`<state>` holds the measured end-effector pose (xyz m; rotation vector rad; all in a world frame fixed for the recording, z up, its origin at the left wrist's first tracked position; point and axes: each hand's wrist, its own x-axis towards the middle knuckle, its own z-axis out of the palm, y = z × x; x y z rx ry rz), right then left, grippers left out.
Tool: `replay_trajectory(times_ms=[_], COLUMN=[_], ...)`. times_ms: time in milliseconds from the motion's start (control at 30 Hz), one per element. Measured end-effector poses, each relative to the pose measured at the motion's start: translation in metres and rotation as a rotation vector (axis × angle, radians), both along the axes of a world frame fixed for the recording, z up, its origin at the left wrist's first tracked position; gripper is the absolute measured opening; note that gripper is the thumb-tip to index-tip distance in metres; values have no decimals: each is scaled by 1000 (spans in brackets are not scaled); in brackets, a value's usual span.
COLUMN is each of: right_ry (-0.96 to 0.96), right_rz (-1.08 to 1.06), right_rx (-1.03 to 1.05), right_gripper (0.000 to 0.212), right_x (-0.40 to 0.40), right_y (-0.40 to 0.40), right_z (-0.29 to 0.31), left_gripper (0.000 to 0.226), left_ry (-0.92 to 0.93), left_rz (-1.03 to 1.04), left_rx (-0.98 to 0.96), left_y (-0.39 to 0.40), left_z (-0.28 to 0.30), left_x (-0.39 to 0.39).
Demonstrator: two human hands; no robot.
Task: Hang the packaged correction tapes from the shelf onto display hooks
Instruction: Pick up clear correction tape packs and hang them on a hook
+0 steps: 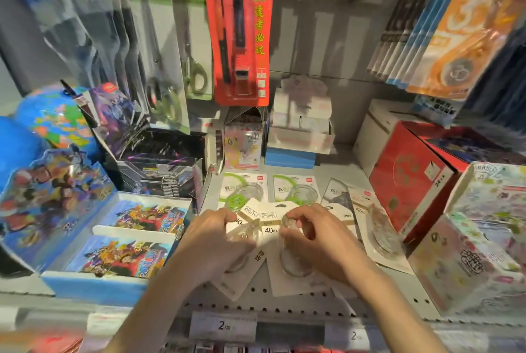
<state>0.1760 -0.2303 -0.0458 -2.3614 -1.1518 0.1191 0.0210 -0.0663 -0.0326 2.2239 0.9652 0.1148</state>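
"40m" is printed on the correction tape card point(271, 229); the shelf-edge price label point(223, 325) reads "2.00".

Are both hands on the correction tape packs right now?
Yes, the left hand and right hand each grip a white-carded pack on the shelf.

A red pen pack point(237, 36) hangs from the back wall above the shelf point(336, 165), with packaged scissors point(182, 68) hanging just left of it and a row of orange and blue packets point(444, 42) at the upper right. Toward the shelf's left edge sit a globe point(54, 116) and open trays of cartoon card packs point(128, 239). A red box point(407, 182) stands toward the right edge. Price tags point(223, 325) line the front edge
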Motion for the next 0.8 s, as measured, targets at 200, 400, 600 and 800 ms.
replay_trajectory(times_ms=[200,400,600,800], right_ry=[31,68,346,734], right_rz=[-55,-89,-124,-54], right_rx=[29,62,319,661], right_gripper=[27,30,25,7], right_x=[3,0,0,1], right_y=[-5,-7,4,28], right_z=[2,3,14,50], left_gripper=[81,58,54,49], left_ry=[47,-130,-500,-636], left_rz=[-11,-3,-49,-126], left_rx=[30,-93,-302,-470], left_y=[7,14,18,11], left_z=[12,21,30,42], left_x=[5,-2,-6,7])
